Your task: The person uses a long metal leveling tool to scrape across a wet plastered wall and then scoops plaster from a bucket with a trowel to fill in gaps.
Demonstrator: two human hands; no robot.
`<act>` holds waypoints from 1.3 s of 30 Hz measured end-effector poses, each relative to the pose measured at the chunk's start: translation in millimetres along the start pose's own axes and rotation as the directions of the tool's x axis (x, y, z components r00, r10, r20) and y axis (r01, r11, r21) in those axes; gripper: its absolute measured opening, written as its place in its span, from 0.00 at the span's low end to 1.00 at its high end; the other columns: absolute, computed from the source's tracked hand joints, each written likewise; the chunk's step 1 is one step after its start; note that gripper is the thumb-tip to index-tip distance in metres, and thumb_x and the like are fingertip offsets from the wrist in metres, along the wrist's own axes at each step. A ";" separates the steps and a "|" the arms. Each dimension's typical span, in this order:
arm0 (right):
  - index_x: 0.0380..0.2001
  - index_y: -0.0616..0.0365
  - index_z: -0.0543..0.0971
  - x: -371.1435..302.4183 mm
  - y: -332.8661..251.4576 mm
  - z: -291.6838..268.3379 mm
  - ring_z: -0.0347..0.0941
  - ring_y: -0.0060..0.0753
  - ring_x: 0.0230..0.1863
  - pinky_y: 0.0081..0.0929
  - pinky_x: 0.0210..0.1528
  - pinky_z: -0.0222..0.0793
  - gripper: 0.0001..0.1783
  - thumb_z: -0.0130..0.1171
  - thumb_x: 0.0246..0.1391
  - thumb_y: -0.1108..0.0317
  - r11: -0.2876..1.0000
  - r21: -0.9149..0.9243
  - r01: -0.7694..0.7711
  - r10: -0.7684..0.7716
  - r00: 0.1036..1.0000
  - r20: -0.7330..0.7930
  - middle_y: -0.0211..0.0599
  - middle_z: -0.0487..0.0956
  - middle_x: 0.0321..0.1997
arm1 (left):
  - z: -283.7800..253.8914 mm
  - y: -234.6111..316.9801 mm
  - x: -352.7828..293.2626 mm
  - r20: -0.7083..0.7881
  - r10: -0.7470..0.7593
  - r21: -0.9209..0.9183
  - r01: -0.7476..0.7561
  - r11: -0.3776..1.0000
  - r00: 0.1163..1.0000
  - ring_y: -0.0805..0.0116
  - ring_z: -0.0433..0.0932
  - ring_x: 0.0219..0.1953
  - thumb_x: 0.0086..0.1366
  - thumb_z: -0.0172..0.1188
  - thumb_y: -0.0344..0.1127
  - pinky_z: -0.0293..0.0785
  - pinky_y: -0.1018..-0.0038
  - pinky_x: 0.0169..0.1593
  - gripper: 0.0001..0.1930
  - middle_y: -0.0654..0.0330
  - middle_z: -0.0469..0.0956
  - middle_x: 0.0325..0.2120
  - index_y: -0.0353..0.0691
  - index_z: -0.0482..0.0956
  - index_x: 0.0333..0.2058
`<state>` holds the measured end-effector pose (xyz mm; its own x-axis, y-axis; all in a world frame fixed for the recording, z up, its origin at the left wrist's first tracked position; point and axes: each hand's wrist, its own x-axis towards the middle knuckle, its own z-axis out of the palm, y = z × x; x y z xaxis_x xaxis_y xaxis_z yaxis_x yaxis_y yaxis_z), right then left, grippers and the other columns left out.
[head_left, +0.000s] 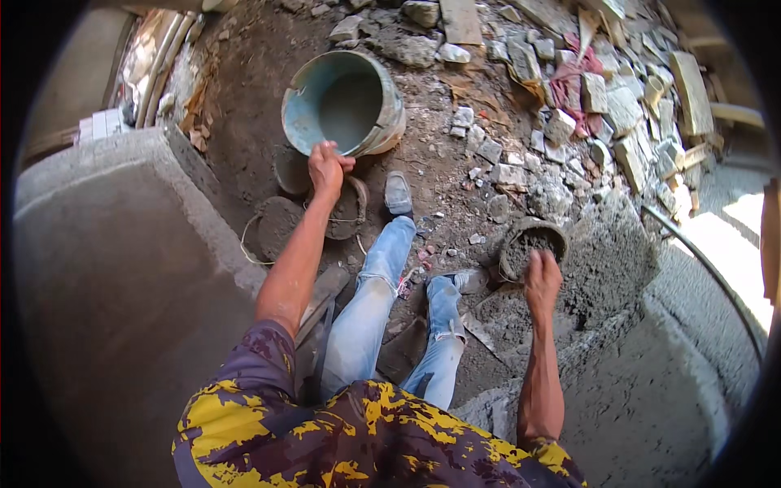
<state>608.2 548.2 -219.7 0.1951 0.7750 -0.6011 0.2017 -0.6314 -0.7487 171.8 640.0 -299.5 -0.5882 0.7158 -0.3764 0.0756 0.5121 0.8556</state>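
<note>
Plainly, the left hand (327, 168) grips the big bucket (303, 112) by its near rim; the right hand (543, 281) curls over the small bucket (508, 257), its exact hold unclear.

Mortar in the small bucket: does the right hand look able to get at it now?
Likely yes: the right hand is at the small bucket, whose open top leaves the mortar exposed.

You can read no text, label, brand, number or sign anywhere: none on the large pale-blue bucket (389, 126) toward eleven o'clock, none on the small bucket (504, 259) at three o'clock, none among the rubble (561, 126) at two o'clock, none on your patterned shirt (366, 439) at six o'clock.
</note>
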 end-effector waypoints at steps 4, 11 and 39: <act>0.46 0.62 0.73 73.8 -103.5 214.6 0.77 0.29 0.29 0.24 0.31 0.73 0.14 0.49 0.57 0.70 0.927 -0.025 0.374 -0.340 0.867 0.363 0.43 0.79 0.35 | -29.9 -35.3 132.1 -0.066 -0.263 -0.312 0.230 0.922 0.963 0.60 0.79 0.28 0.68 0.45 0.41 0.78 0.70 0.28 0.16 0.51 0.75 0.28 0.33 0.66 0.44; 0.43 0.58 0.75 279.3 -105.5 582.7 0.75 0.50 0.40 0.41 0.45 0.69 0.17 0.48 0.54 0.62 0.774 -0.384 0.504 -0.300 0.825 0.479 0.53 0.77 0.39 | -5.8 -185.6 336.8 0.322 0.182 0.636 -0.355 0.686 0.929 0.42 0.77 0.34 0.60 0.51 0.36 0.74 0.55 0.40 0.11 0.41 0.76 0.31 0.37 0.74 0.38; 0.39 0.60 0.78 468.6 89.8 739.1 0.74 0.52 0.42 0.41 0.41 0.72 0.21 0.54 0.47 0.56 0.516 -0.724 0.457 0.413 0.608 0.678 0.56 0.73 0.48 | 21.7 -286.7 445.7 0.448 -0.280 0.858 -0.320 0.402 0.849 0.49 0.76 0.41 0.60 0.48 0.37 0.71 0.61 0.43 0.13 0.44 0.76 0.38 0.38 0.78 0.36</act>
<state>8.3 873.0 -775.2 -0.4485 0.2276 -0.8643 0.8886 0.0098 -0.4586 -94.5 822.5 -720.3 -0.1597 0.6770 -0.7185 0.9097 0.3836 0.1593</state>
